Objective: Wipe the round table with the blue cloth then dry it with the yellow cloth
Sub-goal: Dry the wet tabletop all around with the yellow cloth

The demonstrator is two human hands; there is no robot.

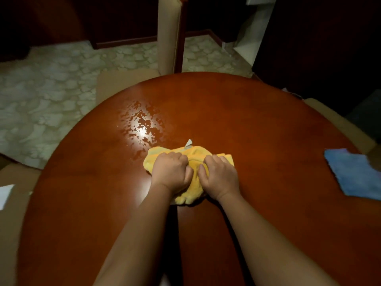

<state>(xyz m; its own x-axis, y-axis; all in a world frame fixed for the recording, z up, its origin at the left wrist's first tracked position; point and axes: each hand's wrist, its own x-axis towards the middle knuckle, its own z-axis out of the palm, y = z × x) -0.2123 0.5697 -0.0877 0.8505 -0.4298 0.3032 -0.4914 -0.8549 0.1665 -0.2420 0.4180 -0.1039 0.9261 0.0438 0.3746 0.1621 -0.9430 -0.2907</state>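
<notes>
**Both hands bunch the yellow cloth on the wet worktop**

The yellow cloth (pixel 188 159) lies crumpled near the middle of the round, reddish-brown worktop (pixel 257 120). The left hand (pixel 171 172) sits on the cloth's left part, fingers curled into the fabric and gripping it. The right hand (pixel 219 178) sits just beside it on the right part, fingers also curled down, with the thumb tucked into a fold between the two hands. The hands nearly touch. A white tag (pixel 188 143) sticks up from the cloth's far edge.

Just beyond and left of the cloth, a patch of wet film (pixel 140 124) shines on the wood, broken into beads and streaks under a bright glare.

The blue cloth (pixel 356 174) lies flat at the right edge of the worktop, well apart from the hands, its right side running out of view.

Past the far rim stands a chair (pixel 171 34) with a pale padded back and dark wooden frame. Pale patterned carpet (pixel 51 89) covers the floor to the left. A white sheet (pixel 5 195) shows at the left edge of the view.
</notes>
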